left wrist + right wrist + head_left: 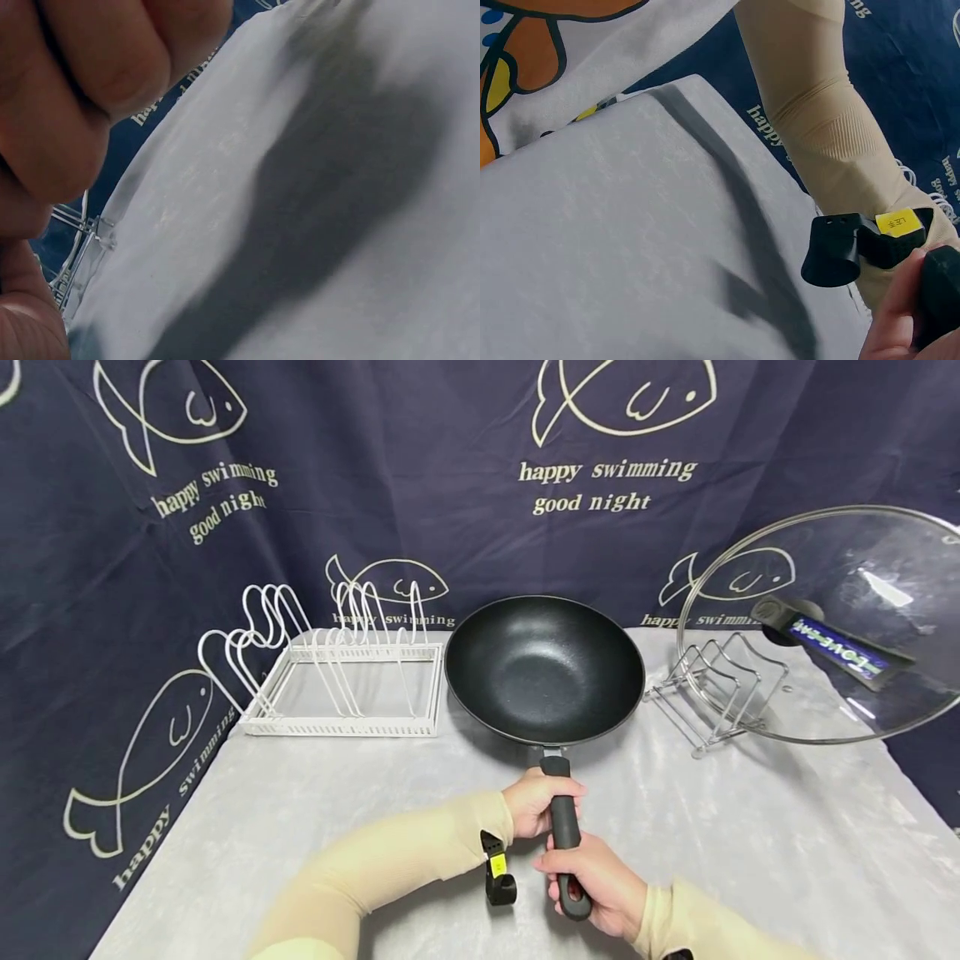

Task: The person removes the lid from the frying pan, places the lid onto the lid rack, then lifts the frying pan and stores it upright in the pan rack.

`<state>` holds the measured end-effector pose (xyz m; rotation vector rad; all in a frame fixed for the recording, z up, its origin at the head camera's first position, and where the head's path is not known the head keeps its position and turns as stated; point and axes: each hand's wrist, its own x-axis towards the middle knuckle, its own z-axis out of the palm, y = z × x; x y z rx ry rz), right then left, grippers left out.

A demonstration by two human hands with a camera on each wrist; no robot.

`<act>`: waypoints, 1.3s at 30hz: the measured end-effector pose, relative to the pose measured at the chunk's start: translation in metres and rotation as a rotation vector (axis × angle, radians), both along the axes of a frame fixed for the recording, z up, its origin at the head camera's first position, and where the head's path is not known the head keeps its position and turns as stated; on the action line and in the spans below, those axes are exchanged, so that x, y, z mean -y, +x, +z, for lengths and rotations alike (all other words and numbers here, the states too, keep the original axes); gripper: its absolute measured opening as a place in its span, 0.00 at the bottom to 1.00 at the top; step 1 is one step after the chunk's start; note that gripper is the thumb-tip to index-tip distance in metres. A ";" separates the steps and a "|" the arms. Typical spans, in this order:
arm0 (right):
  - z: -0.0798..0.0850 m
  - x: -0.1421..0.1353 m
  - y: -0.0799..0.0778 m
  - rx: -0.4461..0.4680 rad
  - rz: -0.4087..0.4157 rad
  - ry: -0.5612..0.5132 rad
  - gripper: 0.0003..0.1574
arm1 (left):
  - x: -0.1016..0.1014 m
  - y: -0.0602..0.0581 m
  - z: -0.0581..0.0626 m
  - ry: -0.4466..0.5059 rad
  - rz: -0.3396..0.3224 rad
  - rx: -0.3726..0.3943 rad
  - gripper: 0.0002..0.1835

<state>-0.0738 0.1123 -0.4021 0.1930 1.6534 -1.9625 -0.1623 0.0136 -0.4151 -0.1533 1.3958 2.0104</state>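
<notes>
A black wok [543,672] with a long black handle [564,818] is in the middle of the head view, its bowl facing up. My left hand [534,802] grips the handle close to the bowl, thumb across the top. Nearer to me, my right hand [600,881] holds the same handle by its end, beside the hanging hole. In the left wrist view the curled fingers [112,67] of the left hand fill the upper left corner. The right wrist view catches part of the right hand [892,330] with the dark handle end [941,296].
A white wire dish rack [341,727] stands at the back left. On the right, a glass lid [817,560] with a dark handle leans upright in a small metal rack [720,731]. A dark fish-print curtain [465,460] hangs behind the light grey table [337,785].
</notes>
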 end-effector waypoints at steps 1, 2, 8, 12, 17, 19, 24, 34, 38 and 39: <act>0.002 0.000 -0.001 -0.006 0.001 0.003 0.13 | 0.000 -0.001 0.000 0.004 0.003 0.003 0.09; 0.004 0.000 -0.001 -0.010 0.001 0.006 0.13 | 0.000 -0.001 0.001 0.009 0.004 0.003 0.09; 0.012 0.002 -0.004 -0.028 -0.012 0.022 0.12 | 0.000 -0.005 0.004 0.017 -0.009 -0.009 0.06; 0.014 0.003 -0.004 -0.027 -0.020 0.023 0.11 | 0.001 -0.005 0.005 0.023 -0.007 -0.001 0.04; 0.014 0.006 -0.003 -0.074 -0.045 0.081 0.11 | 0.000 -0.004 0.007 0.021 0.000 -0.001 0.05; 0.013 0.006 -0.001 -0.120 -0.053 0.130 0.14 | -0.001 -0.003 0.008 0.024 0.000 -0.011 0.05; 0.014 0.009 0.005 -0.204 -0.058 0.214 0.31 | 0.000 -0.005 0.007 0.060 0.001 -0.019 0.05; 0.014 0.015 0.004 -0.180 -0.076 0.199 0.33 | -0.002 -0.004 0.003 0.210 0.060 0.066 0.05; 0.011 0.015 0.005 -0.197 -0.076 0.220 0.33 | -0.004 -0.002 0.004 0.187 0.108 0.035 0.05; 0.011 0.015 0.005 -0.199 -0.070 0.223 0.33 | -0.005 -0.002 0.003 0.173 0.122 0.031 0.05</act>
